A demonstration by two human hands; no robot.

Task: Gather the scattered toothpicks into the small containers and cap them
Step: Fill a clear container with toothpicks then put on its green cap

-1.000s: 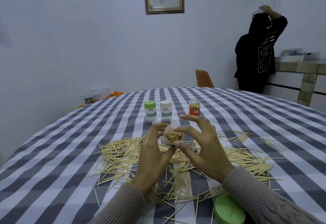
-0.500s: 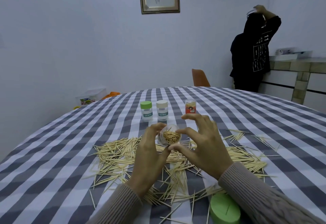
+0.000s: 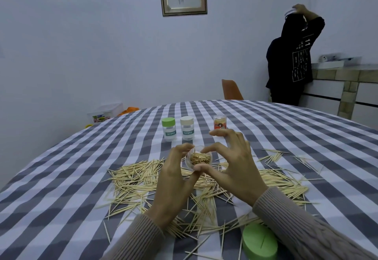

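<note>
A small clear container (image 3: 198,160), uncapped and packed with toothpicks, is held above the table with its mouth tipped toward me. My left hand (image 3: 173,180) grips its left side. My right hand (image 3: 231,167) pinches its rim with thumb and index finger, the other fingers spread. Scattered toothpicks (image 3: 139,178) cover the checked tablecloth (image 3: 61,178) under and around both hands. A loose green cap (image 3: 258,242) lies near the front edge, by my right sleeve.
Three capped containers stand in a row behind my hands: a green-capped one (image 3: 168,128), a cream-capped one (image 3: 187,130) and a red-labelled one (image 3: 219,123). A person in dark clothes (image 3: 292,59) stands at a counter at the back right. An orange chair (image 3: 232,90) sits beyond the table.
Both hands and the container have stayed together with only small finger shifts on the rim. The view has tilted slightly.
</note>
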